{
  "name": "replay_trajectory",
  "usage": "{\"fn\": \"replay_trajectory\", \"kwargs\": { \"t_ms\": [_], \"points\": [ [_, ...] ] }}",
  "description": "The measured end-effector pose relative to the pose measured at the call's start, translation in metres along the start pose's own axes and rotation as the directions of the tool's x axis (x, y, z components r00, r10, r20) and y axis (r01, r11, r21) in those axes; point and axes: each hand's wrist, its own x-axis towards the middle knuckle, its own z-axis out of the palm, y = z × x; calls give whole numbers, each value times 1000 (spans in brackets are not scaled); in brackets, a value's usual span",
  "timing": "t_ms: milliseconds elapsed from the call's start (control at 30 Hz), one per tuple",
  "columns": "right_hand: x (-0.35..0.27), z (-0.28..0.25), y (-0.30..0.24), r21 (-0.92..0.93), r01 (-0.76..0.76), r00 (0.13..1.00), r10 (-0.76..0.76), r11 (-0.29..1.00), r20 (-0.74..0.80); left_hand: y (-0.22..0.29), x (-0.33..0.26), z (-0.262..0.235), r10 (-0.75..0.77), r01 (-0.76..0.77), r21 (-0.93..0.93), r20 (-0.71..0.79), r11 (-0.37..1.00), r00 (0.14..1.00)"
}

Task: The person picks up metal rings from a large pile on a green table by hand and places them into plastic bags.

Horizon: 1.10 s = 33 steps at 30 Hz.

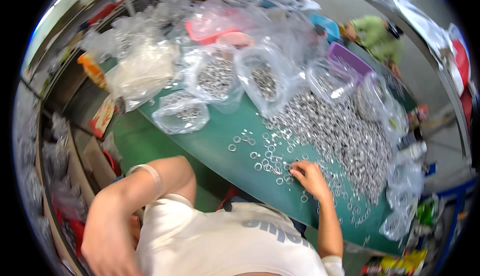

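White cloth of the person's shirt (235, 243) fills the lower middle of the view, closest to the lens, with both forearms rising out of it. On the person's right, the right hand (310, 176) lies palm down on the green table (220, 141), fingers curled over a few loose metal rings (265, 161) at the near fringe of the scatter; whether any ring is pinched between the fingertips cannot be told. From that hand the big heap of rings (345, 136) spreads up and to the right, its long axis running from the bags at the far side down toward the near right edge of the table, so the right hand sits at its lower left margin and is by far the nearer of the two. Left of it, the left arm bends back toward the body, a pale wristband (147, 172) on the wrist, and the left hand (107, 248) hangs low beside the shirt, off the table and well apart from the rings; blur hides whether it is closed. Clear plastic bags of rings (215, 78) stand beyond the scatter. Across the table, another person in a green top (377, 36) works
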Motion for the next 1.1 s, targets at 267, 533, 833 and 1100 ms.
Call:
{"fn": "replay_trajectory", "kwargs": {
  "t_ms": [267, 533, 833, 1100],
  "points": [
    [8, 15, 14, -117, -47, 927, -1, 992, -376, -143, -104, 16, -455, 243, -506, -858, 828, -237],
    [39, 23, 30, -404, -23, 918, -140, 914, -370, -270, -169, 31, -209, 890, -443, -865, -107, -456],
    [21, 16, 23, -59, -66, 934, 41, 996, -355, -295, -189, 14, -221, 880, -436, -855, -186, -470],
    [17, 13, 10, -137, -41, 928, -13, 990, -373, -270, -174, 20, -356, 304, -834, -487, 460, -798]
  ]
}}
